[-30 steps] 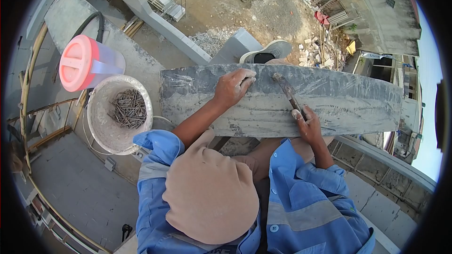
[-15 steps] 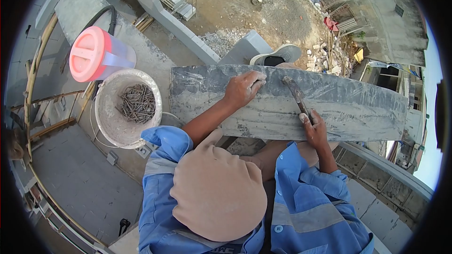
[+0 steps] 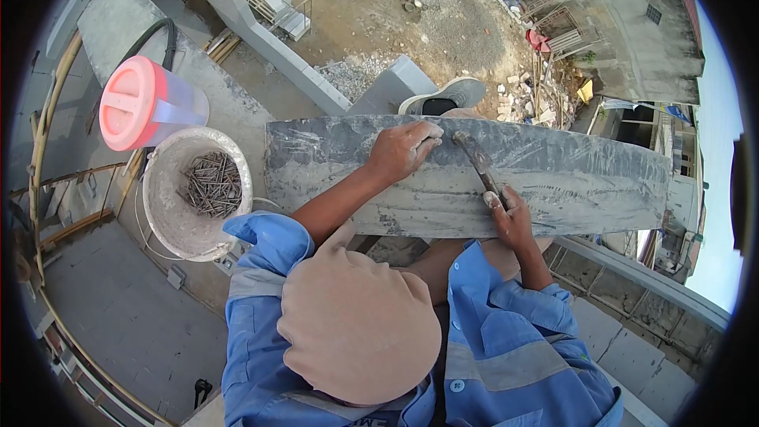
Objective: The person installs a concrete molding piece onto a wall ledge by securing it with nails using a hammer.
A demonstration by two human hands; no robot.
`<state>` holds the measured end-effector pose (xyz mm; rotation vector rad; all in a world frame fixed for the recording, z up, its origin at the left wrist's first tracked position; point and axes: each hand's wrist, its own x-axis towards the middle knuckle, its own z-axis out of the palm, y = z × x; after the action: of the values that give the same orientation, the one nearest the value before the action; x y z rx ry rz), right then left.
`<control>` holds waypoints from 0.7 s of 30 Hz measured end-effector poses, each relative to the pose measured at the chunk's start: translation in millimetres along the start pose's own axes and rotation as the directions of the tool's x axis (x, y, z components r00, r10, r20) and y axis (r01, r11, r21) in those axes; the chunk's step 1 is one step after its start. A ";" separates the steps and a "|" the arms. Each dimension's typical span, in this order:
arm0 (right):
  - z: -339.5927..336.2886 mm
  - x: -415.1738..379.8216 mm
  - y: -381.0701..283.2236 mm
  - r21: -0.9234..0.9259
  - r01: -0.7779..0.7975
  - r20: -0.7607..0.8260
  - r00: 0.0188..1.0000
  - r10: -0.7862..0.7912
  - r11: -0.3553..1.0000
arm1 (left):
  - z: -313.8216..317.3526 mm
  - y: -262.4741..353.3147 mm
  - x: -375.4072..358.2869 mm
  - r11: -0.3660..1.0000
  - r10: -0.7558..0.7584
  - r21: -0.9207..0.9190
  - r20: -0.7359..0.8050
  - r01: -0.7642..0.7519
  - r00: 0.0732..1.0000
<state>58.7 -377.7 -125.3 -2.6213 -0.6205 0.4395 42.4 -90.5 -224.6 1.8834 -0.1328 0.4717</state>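
Note:
A long grey, dust-smeared board [image 3: 585, 178] lies across my lap. Near its far edge, my left hand [image 3: 402, 150] rests with fingers pinched together; anything between them is too small to make out. My right hand [image 3: 510, 212] is closed around the handle of a worn hammer [image 3: 479, 164]. The hammer's head points away from me, at the board's far part, a little right of my left hand. To the left stands a whitish, stained bucket [image 3: 162, 217] with many loose nails [image 3: 212, 183] inside.
Behind the bucket is a clear jug with a pink lid [image 3: 129, 103], beside a black hose [image 3: 169, 35]. Bamboo poles [image 3: 39, 166] run along the left. A shoe [image 3: 447, 96] shows past the board's far edge, high above a ground with rubble [image 3: 530, 103].
The whole view has shifted slightly, so the board, bucket and jug appear farther left. Both hands and the hammer keep nearly the same places over the board.

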 end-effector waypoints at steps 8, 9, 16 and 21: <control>-4.8 1.5 -13.5 0.052 -0.019 0.002 1.000 0.019 0.998 | 8.2 -0.1 4.9 0.999 -0.046 0.014 0.006 0.046 0.999; -5.6 1.6 -15.3 0.050 -0.012 -0.005 1.000 0.013 0.999 | 8.4 0.5 4.4 0.999 -0.045 0.002 -0.006 0.045 0.999; -5.6 0.9 -12.0 0.023 -0.025 0.019 1.000 0.024 0.999 | 7.8 3.4 -0.4 0.998 -0.065 0.025 -0.001 0.065 0.998; 1.2 -1.3 0.2 0.034 -0.014 -0.024 1.000 0.015 0.999 | 9.5 0.5 -0.2 0.999 -0.041 0.034 0.002 0.041 0.999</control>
<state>57.1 -378.1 -126.2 -2.5970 -0.5813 0.4179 44.5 -99.4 -227.0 1.9160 -0.0885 0.4458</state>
